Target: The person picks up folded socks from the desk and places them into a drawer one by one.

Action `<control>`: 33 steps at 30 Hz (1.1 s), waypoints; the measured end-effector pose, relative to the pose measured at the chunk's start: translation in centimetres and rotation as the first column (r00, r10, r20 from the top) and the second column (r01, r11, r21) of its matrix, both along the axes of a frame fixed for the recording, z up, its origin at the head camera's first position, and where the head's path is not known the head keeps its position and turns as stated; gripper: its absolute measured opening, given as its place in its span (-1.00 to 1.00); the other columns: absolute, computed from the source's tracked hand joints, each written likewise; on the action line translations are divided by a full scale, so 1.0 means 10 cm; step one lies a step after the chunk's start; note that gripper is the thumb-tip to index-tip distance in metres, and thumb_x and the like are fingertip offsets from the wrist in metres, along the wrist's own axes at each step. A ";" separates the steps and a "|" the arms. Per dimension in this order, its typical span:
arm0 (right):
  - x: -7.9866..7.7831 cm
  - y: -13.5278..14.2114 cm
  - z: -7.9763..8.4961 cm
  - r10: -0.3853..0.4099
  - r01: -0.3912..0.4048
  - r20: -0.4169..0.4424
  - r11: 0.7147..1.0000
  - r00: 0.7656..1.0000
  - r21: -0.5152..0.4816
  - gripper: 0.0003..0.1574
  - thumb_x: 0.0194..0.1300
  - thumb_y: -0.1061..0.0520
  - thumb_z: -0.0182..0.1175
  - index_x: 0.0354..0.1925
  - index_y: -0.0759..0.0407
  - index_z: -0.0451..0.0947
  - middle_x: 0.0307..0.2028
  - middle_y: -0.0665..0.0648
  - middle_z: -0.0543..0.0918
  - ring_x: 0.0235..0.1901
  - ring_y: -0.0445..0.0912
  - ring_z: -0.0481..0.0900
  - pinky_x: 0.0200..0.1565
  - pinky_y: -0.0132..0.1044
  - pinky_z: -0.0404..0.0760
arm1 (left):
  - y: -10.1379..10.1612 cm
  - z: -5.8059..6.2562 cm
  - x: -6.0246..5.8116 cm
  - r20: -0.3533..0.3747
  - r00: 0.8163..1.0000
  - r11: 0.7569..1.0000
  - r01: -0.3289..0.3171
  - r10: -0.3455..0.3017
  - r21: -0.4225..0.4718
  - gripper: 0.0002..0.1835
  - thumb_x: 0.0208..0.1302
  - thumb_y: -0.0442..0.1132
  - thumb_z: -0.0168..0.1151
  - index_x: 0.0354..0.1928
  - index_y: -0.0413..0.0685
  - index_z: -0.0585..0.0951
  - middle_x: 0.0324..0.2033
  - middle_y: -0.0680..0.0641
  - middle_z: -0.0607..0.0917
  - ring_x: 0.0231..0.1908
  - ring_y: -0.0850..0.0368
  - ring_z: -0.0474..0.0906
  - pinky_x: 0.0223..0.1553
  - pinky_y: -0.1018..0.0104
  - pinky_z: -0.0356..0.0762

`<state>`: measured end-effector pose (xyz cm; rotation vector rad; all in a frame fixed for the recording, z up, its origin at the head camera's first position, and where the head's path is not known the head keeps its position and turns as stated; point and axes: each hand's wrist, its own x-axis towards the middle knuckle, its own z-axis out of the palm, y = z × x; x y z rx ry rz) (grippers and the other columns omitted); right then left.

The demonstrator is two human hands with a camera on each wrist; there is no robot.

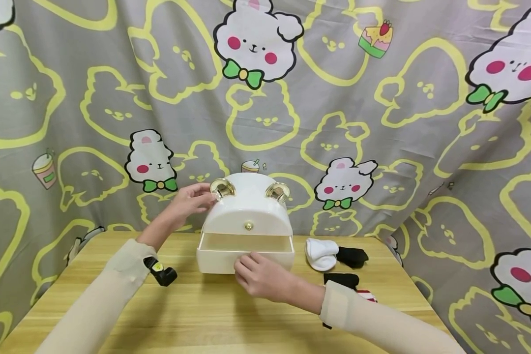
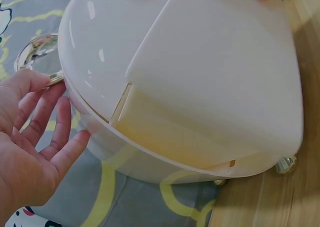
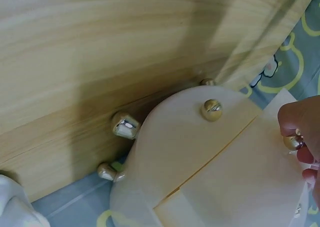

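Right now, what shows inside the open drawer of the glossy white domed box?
Inside the white drawer, only a cream inner surface shows, no objects. The domed box covers the rear, which cannot be seen.

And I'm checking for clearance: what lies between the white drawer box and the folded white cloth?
Only bare wooden tabletop separates the white drawer box from the folded white cloth, in the head view.

Glossy white box (image 1: 257,212), lower drawer (image 1: 219,263) open
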<state>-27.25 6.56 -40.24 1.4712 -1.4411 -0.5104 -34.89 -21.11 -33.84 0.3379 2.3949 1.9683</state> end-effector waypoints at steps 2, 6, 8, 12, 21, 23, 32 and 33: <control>0.03 0.00 -0.02 -0.003 0.003 0.005 1.000 1.000 0.011 -0.38 0.54 0.34 -0.31 -0.35 0.04 0.67 -0.25 0.05 0.61 -0.26 -0.09 0.54 -0.23 -0.32 0.58 | 0.00 0.01 0.00 0.004 1.000 1.000 -0.002 0.002 -0.002 -0.40 0.47 -0.11 0.23 0.42 -0.24 0.37 -0.17 0.19 0.70 -0.13 0.31 0.65 0.37 -0.18 0.42; 0.07 0.00 -0.07 -0.016 0.015 0.017 1.000 1.000 0.025 -0.38 0.54 0.34 -0.32 -0.34 0.05 0.67 -0.23 0.06 0.60 -0.26 -0.08 0.53 -0.22 -0.30 0.56 | 0.01 0.02 0.00 0.006 1.000 1.000 -0.012 0.012 -0.011 -0.41 0.47 -0.10 0.23 0.41 -0.22 0.39 -0.16 0.18 0.70 -0.12 0.30 0.65 0.37 -0.15 0.44; 0.10 0.01 -0.09 -0.019 0.018 0.018 0.999 1.000 0.033 -0.41 0.55 0.34 -0.28 -0.33 0.06 0.67 -0.22 0.07 0.60 -0.26 -0.08 0.53 -0.22 -0.29 0.56 | 0.01 0.01 0.00 0.008 1.000 1.000 -0.017 0.017 -0.014 -0.43 0.47 -0.10 0.23 0.40 -0.21 0.41 -0.17 0.19 0.71 -0.13 0.30 0.64 0.36 -0.14 0.45; 0.18 0.03 -0.09 -0.019 0.017 0.027 0.999 0.999 0.042 -0.50 0.51 0.33 -0.18 -0.31 0.07 0.68 -0.21 0.08 0.60 -0.24 -0.07 0.53 -0.21 -0.29 0.56 | 0.01 0.00 0.00 0.008 1.000 1.000 -0.025 0.025 -0.014 -0.48 0.48 -0.13 0.22 0.37 -0.21 0.44 -0.20 0.19 0.71 -0.14 0.29 0.65 0.34 -0.13 0.48; 0.33 0.08 -0.06 -0.019 0.019 0.007 0.998 1.000 0.060 -0.53 0.44 0.35 -0.12 -0.27 0.07 0.72 -0.21 0.07 0.62 -0.25 -0.07 0.53 -0.18 -0.30 0.58 | 0.00 0.00 0.01 -0.021 1.000 1.000 -0.020 0.019 -0.023 -0.48 0.49 -0.11 0.22 0.35 -0.22 0.45 -0.21 0.20 0.72 -0.14 0.27 0.65 0.34 -0.17 0.47; 0.35 0.08 -0.06 -0.020 0.019 0.016 0.998 1.000 0.059 -0.53 0.44 0.35 -0.12 -0.27 0.07 0.72 -0.21 0.07 0.62 -0.25 -0.08 0.53 -0.18 -0.31 0.57 | 0.00 -0.01 0.00 -0.016 1.000 1.000 -0.018 0.017 -0.021 -0.48 0.49 -0.11 0.22 0.36 -0.22 0.44 -0.21 0.20 0.71 -0.14 0.27 0.65 0.35 -0.16 0.46; 0.44 0.07 -0.09 0.018 -0.020 0.041 0.998 0.999 0.054 -0.56 0.46 0.38 -0.07 -0.29 0.08 0.71 -0.23 0.06 0.61 -0.24 -0.08 0.55 -0.15 -0.30 0.61 | 0.01 -0.01 0.01 0.004 1.000 1.000 -0.017 0.017 -0.014 -0.45 0.48 -0.11 0.22 0.39 -0.21 0.42 -0.19 0.20 0.71 -0.12 0.27 0.63 0.38 -0.15 0.43; 0.44 0.07 -0.09 0.016 -0.018 0.041 0.998 0.999 0.054 -0.56 0.46 0.38 -0.08 -0.29 0.08 0.71 -0.23 0.06 0.61 -0.24 -0.08 0.55 -0.15 -0.30 0.61 | 0.01 -0.01 0.01 0.002 1.000 1.000 -0.014 0.014 -0.014 -0.44 0.49 -0.11 0.22 0.39 -0.22 0.42 -0.19 0.20 0.71 -0.12 0.28 0.63 0.38 -0.15 0.43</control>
